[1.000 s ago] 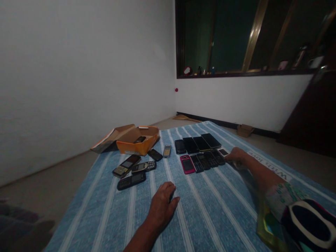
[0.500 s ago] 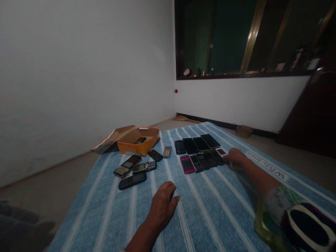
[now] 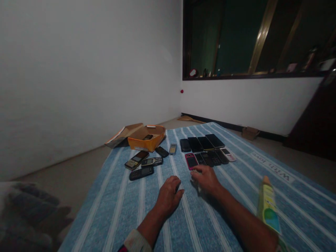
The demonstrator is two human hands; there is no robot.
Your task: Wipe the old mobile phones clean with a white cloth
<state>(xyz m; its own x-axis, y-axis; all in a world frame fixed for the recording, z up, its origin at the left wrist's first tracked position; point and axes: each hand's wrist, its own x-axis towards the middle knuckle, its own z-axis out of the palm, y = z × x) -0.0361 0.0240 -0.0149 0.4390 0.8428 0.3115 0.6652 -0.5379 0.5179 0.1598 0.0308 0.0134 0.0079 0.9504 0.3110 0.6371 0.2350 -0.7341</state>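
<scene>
My left hand (image 3: 169, 196) rests on the blue striped cloth (image 3: 170, 241), thumb apart from its loosely curled fingers, holding nothing. My right hand (image 3: 206, 179) is just in front of the pink phone (image 3: 191, 161); its fingers are closed around something small and pale, too unclear to name. Dark touchscreen phones (image 3: 194, 145) form a back row. Before them, several keypad phones run from the pink one to a white phone (image 3: 228, 154). Left of these are a silver phone (image 3: 172, 149) and several loose phones, including a black one (image 3: 141, 173).
An open orange box (image 3: 141, 144) with a phone inside stands at the cloth's back left. On the right lies a yellow-green tube (image 3: 269, 206). Beyond the cloth are a small cardboard box (image 3: 250, 133) on the floor, walls and a dark window.
My right hand has moved left, away from the white phone, to the front of the pink phone. The white phone now shows fully at the row's right end. The view has shifted slightly.
</scene>
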